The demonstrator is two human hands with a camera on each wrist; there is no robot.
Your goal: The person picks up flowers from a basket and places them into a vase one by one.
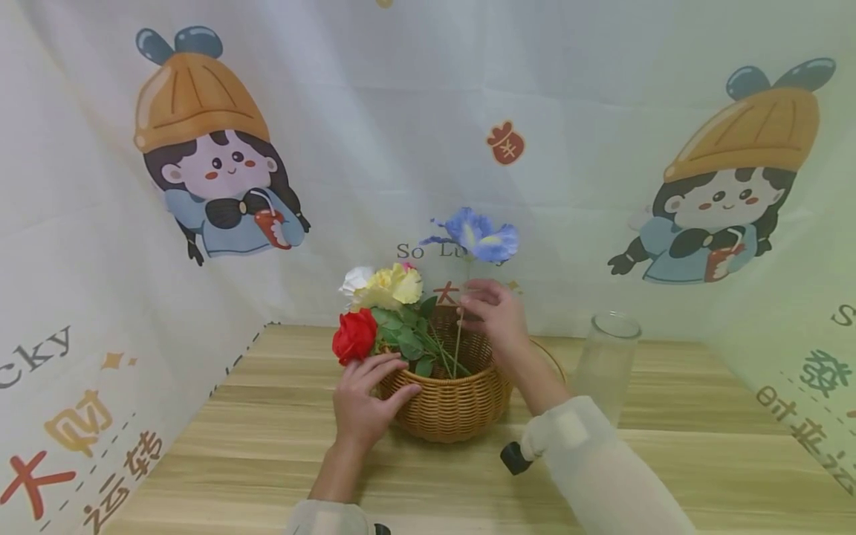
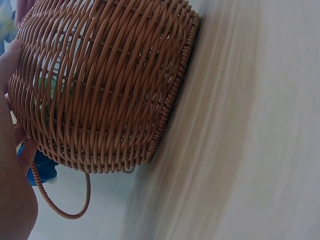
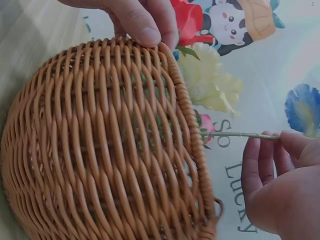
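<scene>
A brown wicker basket (image 1: 455, 409) stands on the wooden table. My left hand (image 1: 364, 401) holds its left rim, the thumb against the outer weave. With thumb and fingertips my right hand (image 3: 280, 185) pinches the thin green stem (image 3: 235, 134) of a blue iris (image 1: 478, 236). The iris stands upright, its bloom above the hand and the lower stem inside the basket. Leaning over the basket's left side are a red rose (image 1: 354, 336), a yellow flower (image 1: 397, 286) and a white flower (image 1: 357, 281). A pink bloom (image 3: 207, 125) shows partly behind the rim. The stem ends are hidden by the weave.
A tall clear glass vase (image 1: 605, 371) stands right of the basket, near my right forearm. The basket's thin handle (image 2: 75, 216) hangs down over its far side. A printed cloth (image 1: 374, 148) with cartoon figures encloses the table (image 1: 267, 446) at the back and sides.
</scene>
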